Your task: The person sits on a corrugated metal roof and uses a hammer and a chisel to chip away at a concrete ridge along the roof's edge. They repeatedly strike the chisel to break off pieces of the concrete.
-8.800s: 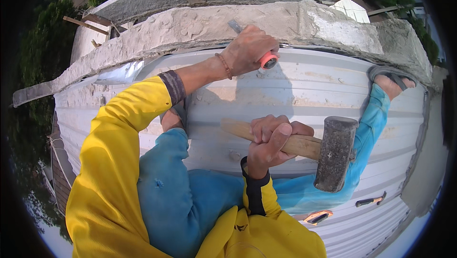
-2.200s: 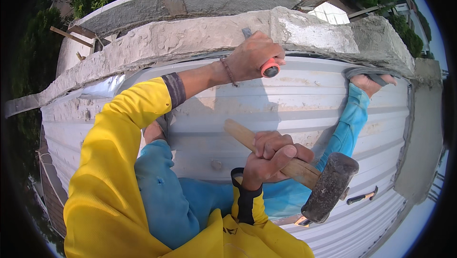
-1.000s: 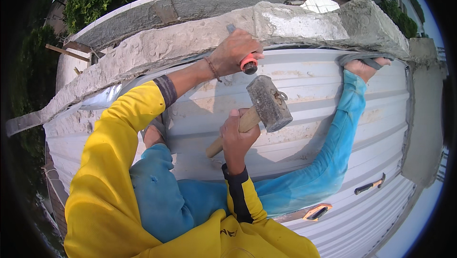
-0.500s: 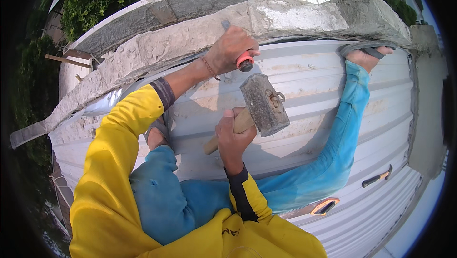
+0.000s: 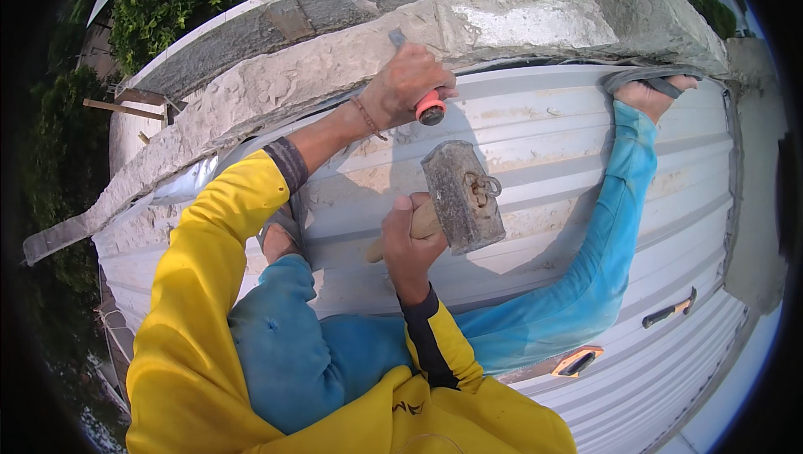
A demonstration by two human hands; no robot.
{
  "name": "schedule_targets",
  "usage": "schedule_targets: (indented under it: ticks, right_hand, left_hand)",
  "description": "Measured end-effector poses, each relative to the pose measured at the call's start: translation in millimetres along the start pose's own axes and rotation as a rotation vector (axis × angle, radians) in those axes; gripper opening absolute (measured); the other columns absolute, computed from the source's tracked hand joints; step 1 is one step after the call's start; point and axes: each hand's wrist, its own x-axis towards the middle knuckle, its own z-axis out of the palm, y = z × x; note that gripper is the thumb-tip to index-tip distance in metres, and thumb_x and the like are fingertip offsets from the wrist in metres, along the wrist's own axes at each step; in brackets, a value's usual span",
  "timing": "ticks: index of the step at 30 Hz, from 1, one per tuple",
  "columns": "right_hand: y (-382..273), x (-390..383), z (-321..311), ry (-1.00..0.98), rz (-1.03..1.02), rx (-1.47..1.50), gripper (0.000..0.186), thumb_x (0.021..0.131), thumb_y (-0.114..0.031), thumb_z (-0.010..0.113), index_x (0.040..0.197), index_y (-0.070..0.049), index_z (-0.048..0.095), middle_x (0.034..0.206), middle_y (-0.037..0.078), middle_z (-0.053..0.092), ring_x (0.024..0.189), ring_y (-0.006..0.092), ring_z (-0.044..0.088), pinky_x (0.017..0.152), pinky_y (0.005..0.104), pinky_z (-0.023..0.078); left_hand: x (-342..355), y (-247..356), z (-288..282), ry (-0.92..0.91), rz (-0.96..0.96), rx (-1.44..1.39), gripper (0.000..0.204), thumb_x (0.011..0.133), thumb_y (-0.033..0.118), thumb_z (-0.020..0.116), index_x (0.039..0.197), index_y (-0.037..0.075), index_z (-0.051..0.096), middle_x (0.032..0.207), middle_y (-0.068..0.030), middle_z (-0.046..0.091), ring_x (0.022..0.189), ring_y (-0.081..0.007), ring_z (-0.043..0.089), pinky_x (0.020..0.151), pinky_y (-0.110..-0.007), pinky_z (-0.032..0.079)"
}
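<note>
My left hand [image 5: 408,86] is closed around a chisel [image 5: 432,109] with a red grip. Its flat metal tip shows beyond my fingers, against the rough concrete wall edge [image 5: 351,51]. Below it, my right hand [image 5: 412,241] grips the wooden handle of a sledgehammer [image 5: 465,197] close under its head. The heavy, worn steel head has a small metal ring on its top face. It hangs over the corrugated metal roofing [image 5: 535,140], a short gap away from the chisel's butt end.
My legs in blue trousers [image 5: 585,261] spread over the roofing, with sandalled feet near the wall. On the right lie a handsaw [image 5: 577,361] with an orange handle and a small hammer [image 5: 669,307]. Concrete rubble sits along the wall. A leafy tree [image 5: 201,2] stands beyond a lower wall [image 5: 251,31].
The sledgehammer's head has dropped slightly and turned a little in my right hand. My left hand and the chisel stay nearly where they were.
</note>
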Motion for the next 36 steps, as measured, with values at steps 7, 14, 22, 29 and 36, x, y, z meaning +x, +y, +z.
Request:
schedule_targets:
  ticks: [7, 14, 22, 29, 36]
  right_hand:
    - [11, 25, 5, -0.115, 0.114, -0.034, 0.015, 0.098, -0.011, 0.06, 0.091, -0.004, 0.049, 0.062, -0.003, 0.047, 0.052, 0.0044, 0.046, 0.045, 0.0219, 0.037]
    - [-12, 22, -19, -0.194, 0.707, 0.569, 0.016, 0.098, -0.018, 0.061, 0.093, -0.01, 0.047, 0.057, -0.004, 0.04, 0.041, 0.0067, 0.037, 0.039, 0.0272, 0.037]
    - [42, 41, -49, -0.173, 1.035, 0.943, 0.012, 0.101, -0.026, 0.057, 0.096, -0.022, 0.047, 0.058, -0.006, 0.036, 0.041, 0.0066, 0.037, 0.038, 0.0261, 0.036]
    - [53, 44, -39, -0.15, 1.05, 0.901, 0.014, 0.1, -0.027, 0.059, 0.098, -0.02, 0.047, 0.06, -0.005, 0.038, 0.043, 0.0073, 0.038, 0.042, 0.0263, 0.037]
    - [58, 43, -29, -0.174, 0.979, 0.684, 0.024, 0.097, -0.033, 0.063, 0.101, -0.017, 0.047, 0.066, 0.0, 0.049, 0.05, 0.0115, 0.048, 0.047, 0.0295, 0.043]
  left_hand:
    - [1, 4, 0, -0.06, 0.007, -0.065, 0.016, 0.079, 0.012, 0.076, 0.089, 0.013, 0.064, 0.082, -0.0024, 0.061, 0.079, -0.025, 0.055, 0.08, -0.037, 0.042]
    - [4, 5, -17, -0.144, 0.033, -0.033, 0.015, 0.08, 0.011, 0.076, 0.089, 0.011, 0.063, 0.081, -0.0028, 0.061, 0.076, -0.0247, 0.056, 0.078, -0.038, 0.044]
    - [-13, 55, -47, -0.263, 0.012, -0.014, 0.019, 0.082, 0.02, 0.075, 0.095, 0.012, 0.064, 0.077, -0.0021, 0.057, 0.076, -0.0247, 0.057, 0.08, -0.039, 0.044]
    - [-53, 100, -82, -0.529, -0.047, -0.104, 0.019, 0.079, 0.018, 0.075, 0.093, 0.012, 0.064, 0.079, -0.0021, 0.056, 0.075, -0.0224, 0.056, 0.083, -0.038, 0.045]
    - [-82, 127, -56, -0.416, 0.131, -0.153, 0.019, 0.081, 0.02, 0.074, 0.093, 0.011, 0.063, 0.09, -0.0038, 0.058, 0.09, -0.0233, 0.058, 0.087, -0.04, 0.048]
